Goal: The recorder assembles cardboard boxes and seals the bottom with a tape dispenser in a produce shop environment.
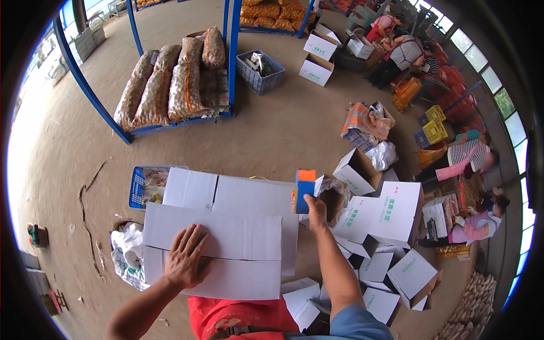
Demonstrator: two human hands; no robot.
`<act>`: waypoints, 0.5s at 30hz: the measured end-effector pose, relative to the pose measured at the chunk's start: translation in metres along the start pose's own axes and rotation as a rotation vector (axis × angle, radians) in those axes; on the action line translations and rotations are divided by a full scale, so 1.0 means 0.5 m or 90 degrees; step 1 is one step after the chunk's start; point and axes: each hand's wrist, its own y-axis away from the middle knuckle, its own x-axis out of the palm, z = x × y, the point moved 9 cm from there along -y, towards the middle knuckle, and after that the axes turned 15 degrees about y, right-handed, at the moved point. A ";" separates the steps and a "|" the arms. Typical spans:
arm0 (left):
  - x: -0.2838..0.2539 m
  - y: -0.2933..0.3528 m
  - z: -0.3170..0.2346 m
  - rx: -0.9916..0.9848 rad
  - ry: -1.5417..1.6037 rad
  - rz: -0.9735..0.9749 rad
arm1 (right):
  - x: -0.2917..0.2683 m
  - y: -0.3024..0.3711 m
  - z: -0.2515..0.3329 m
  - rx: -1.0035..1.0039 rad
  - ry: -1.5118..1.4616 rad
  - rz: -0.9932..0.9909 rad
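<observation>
A flattened white cardboard carton (238,232) lies in front of me, its flap seams running crosswise. My left hand (186,258) rests flat on its near left part, fingers stretched out. Beneath and beyond it lies another flat white carton sheet (249,192). Past the right edge of the carton, my right hand (316,211) is closed round a blue and orange tape dispenser (305,190), held up off the cardboard. The fingers' far side is hidden behind the dispenser.
Opened white boxes (354,218) crowd my right side. A blue crate (137,187) and a white plastic sack (129,249) sit at the left. Ahead, a blue rack (187,122) carries filled mesh sacks (187,85). Several co-workers (473,156) are at the right.
</observation>
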 end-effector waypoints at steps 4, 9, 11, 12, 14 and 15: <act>-0.005 -0.008 -0.017 0.022 0.009 -0.010 | -0.066 0.177 0.104 -0.014 -0.491 0.032; -0.004 -0.005 -0.015 0.034 -0.009 -0.034 | 0.098 0.341 0.178 -0.058 -0.535 0.324; -0.004 -0.002 -0.021 0.058 -0.012 -0.033 | 0.176 0.375 0.187 -0.077 -0.500 0.435; -0.005 -0.005 -0.021 0.071 -0.020 -0.044 | 0.208 0.387 0.198 -0.087 -0.486 0.456; -0.002 0.001 -0.018 0.080 -0.021 -0.042 | 0.255 0.403 0.231 -0.117 -0.342 0.465; -0.003 0.003 -0.018 0.080 -0.019 -0.046 | 0.271 0.412 0.250 -0.125 -0.315 0.469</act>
